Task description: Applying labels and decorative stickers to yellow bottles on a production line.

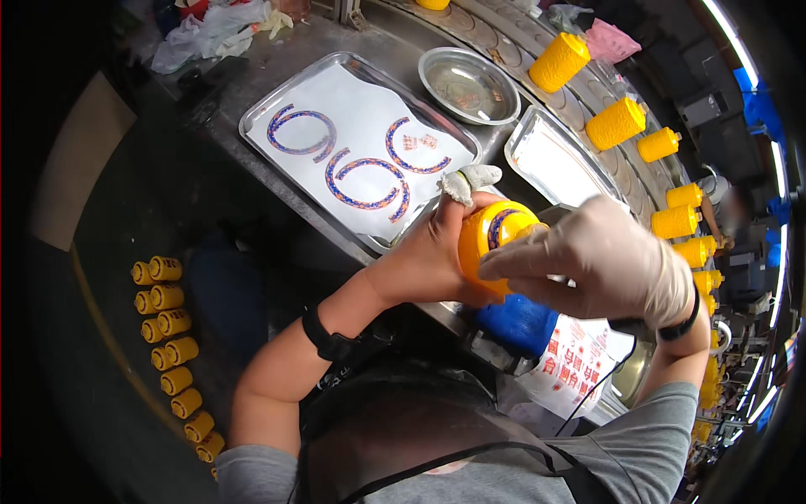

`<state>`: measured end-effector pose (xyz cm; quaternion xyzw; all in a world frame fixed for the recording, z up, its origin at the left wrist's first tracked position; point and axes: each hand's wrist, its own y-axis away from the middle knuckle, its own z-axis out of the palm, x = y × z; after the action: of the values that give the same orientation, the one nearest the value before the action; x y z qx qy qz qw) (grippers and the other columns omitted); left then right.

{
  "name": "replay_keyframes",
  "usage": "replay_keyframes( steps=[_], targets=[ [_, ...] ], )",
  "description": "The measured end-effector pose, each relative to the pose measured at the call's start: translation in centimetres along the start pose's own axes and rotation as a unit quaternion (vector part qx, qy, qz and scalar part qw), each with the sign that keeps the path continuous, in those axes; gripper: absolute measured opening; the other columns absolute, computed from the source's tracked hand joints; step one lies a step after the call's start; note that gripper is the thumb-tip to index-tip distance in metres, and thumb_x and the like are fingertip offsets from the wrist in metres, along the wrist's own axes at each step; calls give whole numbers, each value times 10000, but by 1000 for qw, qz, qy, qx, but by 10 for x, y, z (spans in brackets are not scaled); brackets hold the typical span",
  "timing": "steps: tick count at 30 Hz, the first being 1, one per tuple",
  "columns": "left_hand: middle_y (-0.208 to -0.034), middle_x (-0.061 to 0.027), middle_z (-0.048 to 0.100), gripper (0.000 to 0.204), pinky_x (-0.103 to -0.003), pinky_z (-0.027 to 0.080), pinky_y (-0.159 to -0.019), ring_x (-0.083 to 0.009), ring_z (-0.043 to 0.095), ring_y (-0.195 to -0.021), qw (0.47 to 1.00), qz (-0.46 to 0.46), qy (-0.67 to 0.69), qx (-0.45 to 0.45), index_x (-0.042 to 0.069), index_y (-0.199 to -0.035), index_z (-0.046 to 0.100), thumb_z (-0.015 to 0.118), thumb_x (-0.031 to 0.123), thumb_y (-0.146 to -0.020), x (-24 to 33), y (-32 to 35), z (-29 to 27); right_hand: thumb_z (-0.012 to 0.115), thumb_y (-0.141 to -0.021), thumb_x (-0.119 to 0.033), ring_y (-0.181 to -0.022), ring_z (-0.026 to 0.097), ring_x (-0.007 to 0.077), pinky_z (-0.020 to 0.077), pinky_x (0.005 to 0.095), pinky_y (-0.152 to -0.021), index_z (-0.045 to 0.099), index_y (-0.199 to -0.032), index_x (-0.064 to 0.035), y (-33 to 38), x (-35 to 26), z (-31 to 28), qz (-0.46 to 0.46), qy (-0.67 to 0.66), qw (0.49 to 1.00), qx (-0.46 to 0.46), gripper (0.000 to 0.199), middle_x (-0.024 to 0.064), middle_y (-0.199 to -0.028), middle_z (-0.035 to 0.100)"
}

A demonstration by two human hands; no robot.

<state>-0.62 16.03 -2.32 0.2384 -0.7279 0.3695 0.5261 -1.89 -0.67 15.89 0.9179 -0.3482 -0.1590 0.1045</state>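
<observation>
Cradling the yellow jar [485, 239] at frame centre in the bare left hand [428, 256], steadying it sideways so the gloved right hand [600, 260] presses flat, smoothing a curved blue decal [501, 225] down.

The left hand [428, 256] holds a yellow jar [491, 239] from the side, a cloth-wrapped finger raised above it. The gloved right hand [600, 260] lies over the jar's top, where a curved blue band shows. Behind, on the metal surface [252, 76], a tray [285, 92] carries white paper with three curved patterned strips [369, 181]. A round steel dish [468, 84] sits beside it. More yellow jars stand along a conveyor [520, 34].
</observation>
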Motion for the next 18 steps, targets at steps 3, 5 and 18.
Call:
replay_keyframes(
  steps=[3,5,18],
  targets=[
    [-1404,-198,404,1104,-426,324,-1117,-354,421,-1311,999,17,37,14,63,-1396,257,927,309,-554,-6,-1,6,715,-797,-182,-554,637,234,507,333,-514,712,-1099,-182,27,-21,20,25,37,998,52,303,41,-796,696],
    [-1390,-190,420,1101,-412,335,-1110,-335,443,-1295,999,32,20,21,59,-1392,252,927,305,-558,-7,1,7,721,-769,-113,-598,658,242,527,334,-561,695,-1149,-154,44,-31,32,73,49,996,10,383,54,-896,731],
    [-1280,-143,514,995,-374,411,-1028,-295,535,-1194,996,37,-30,81,67,-1341,291,914,275,-593,8,5,21,776,-721,-202,-560,587,189,468,320,-510,490,-1399,-103,54,-30,155,114,102,935,320,742,106,-1266,629]
  ],
)
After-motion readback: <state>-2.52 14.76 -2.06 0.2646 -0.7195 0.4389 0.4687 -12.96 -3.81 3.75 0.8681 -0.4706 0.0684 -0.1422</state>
